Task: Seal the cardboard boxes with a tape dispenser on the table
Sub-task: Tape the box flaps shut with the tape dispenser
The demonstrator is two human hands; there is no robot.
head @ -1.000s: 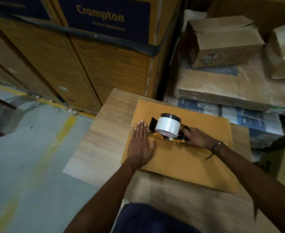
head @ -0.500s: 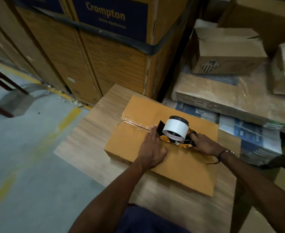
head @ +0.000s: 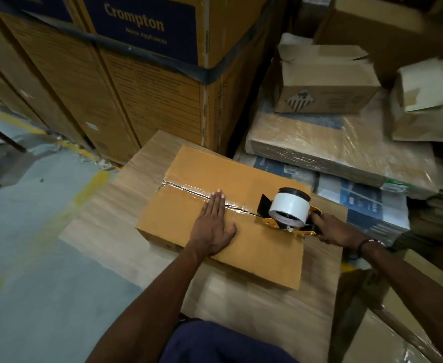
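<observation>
Dispenser (head: 289, 212) advancing rightward (gripped by my right hand (head: 338, 229)); left hand (head: 213, 226) pressing flat, fingertips on taped seam (head: 189, 191) of box (head: 254, 247).

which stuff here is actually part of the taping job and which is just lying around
In use:
cardboard box on the table
tape dispenser, gripped by the right hand
clear tape strip along the seam
left hand, flat on the box

Lying about:
Crompton cartons
small open box
wrapped flat packs
</observation>
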